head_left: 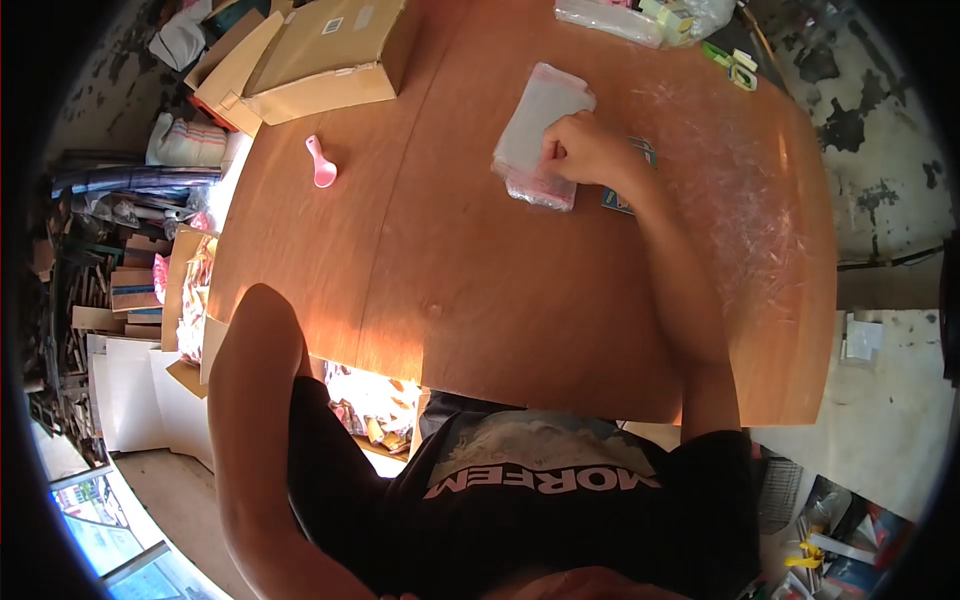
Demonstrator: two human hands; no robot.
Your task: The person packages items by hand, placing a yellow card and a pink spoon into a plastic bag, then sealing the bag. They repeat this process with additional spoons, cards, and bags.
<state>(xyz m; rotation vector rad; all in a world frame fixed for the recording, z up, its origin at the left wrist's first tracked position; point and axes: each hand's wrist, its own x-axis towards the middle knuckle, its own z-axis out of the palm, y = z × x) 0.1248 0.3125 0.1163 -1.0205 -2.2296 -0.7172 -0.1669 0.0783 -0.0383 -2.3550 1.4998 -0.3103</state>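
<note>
My right hand (585,150) is closed in a pinch at the right side of a stack of clear plastic bags (545,105), which lies slanted on the table. The fingertips seem to grip the edge of a bag; how many bags they hold cannot be made out. Partly hidden under my right wrist is a small blue-green printed packet (617,200). My left arm bends back toward my body, and its hand lies beyond the bottom edge of the view. A pink scoop (320,163) rests on the table to the left.
The brown wooden table (480,290) bears an open cardboard box (325,60) at the far left. Clear plastic wrapping (610,20) lies at the back, near green-handled scissors (738,70). Thin clear film (735,190) spreads over the right side. A filled carton (195,290) stands beside the left edge.
</note>
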